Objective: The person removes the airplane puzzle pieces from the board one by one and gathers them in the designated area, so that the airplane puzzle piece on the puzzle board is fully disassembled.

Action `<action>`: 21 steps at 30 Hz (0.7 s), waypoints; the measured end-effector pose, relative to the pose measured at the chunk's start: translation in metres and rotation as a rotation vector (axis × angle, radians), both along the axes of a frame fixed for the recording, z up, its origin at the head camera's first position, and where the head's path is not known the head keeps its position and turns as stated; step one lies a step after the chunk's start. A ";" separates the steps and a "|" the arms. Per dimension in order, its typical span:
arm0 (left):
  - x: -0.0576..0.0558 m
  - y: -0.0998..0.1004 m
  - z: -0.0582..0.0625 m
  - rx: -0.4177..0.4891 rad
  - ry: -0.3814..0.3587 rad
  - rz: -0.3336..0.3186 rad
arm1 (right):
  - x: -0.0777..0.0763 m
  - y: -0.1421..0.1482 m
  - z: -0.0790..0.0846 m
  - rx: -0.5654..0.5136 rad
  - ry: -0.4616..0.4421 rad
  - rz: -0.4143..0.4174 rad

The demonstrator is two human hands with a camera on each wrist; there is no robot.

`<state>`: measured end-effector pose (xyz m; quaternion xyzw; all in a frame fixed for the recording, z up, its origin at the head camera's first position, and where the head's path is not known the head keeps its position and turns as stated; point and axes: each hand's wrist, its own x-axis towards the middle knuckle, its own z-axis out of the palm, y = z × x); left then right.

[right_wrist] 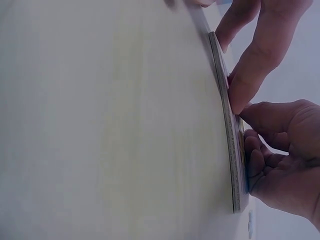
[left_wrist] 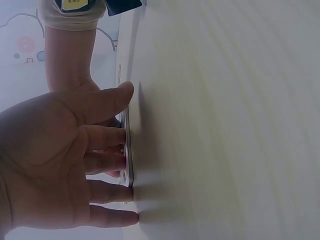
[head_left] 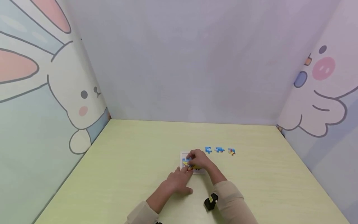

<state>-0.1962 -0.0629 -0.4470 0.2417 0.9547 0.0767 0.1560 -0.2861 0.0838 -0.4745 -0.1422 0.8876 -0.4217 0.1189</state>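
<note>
A small jigsaw puzzle board point(head_left: 181, 156) with a white border lies on the table, partly filled with blue and yellow pieces. My left hand point(head_left: 179, 182) rests its outstretched fingers on the near left part of the board, thumb spread away. In the left wrist view, the straight fingers point(left_wrist: 107, 162) reach the board's edge and the tabletop. My right hand point(head_left: 199, 159) is over the board with bent fingers, thumb and fingertips down on the pieces. The right wrist view shows its thumb point(right_wrist: 262, 114) beside a left finger. I cannot tell whether the right fingers pinch a piece; they hide that spot.
Three loose puzzle pieces, a blue one point(head_left: 208, 149), another blue one point(head_left: 219, 150) and a red, yellow and blue one point(head_left: 231, 151), lie in a row right of and beyond the board. A pale wall point(head_left: 179, 77) stands behind the table point(head_left: 134, 155), with cartoon panels at both sides.
</note>
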 end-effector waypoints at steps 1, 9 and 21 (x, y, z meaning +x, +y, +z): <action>0.000 0.000 0.000 0.001 -0.002 0.001 | 0.000 0.000 0.000 -0.006 -0.004 -0.006; -0.002 -0.002 -0.003 0.004 -0.007 -0.004 | 0.002 0.002 0.002 -0.078 -0.014 -0.006; -0.004 -0.003 0.000 0.016 -0.025 -0.005 | -0.002 0.007 0.001 -0.126 -0.004 0.000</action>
